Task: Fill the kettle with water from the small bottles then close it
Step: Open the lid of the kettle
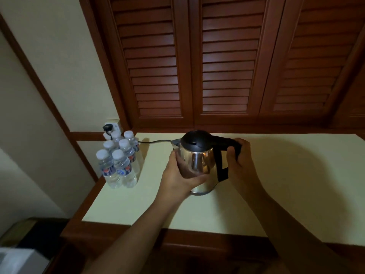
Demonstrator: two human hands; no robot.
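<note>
A steel kettle (pixel 199 161) with a black lid (pixel 194 142) and black handle stands upright near the middle of the cream table top (pixel 276 194). Its lid is down. My left hand (pixel 181 175) wraps the kettle's body from the left. My right hand (pixel 238 157) grips the top of the handle on the right. Several small clear water bottles (pixel 120 161) with white caps stand bunched at the table's left edge, apart from both hands.
A black cord (pixel 154 142) runs from the kettle's back to a wall socket (pixel 112 126) behind the bottles. Brown louvred shutters (pixel 227 62) rise behind the table. The table's wooden front edge (pixel 197 240) is close to me.
</note>
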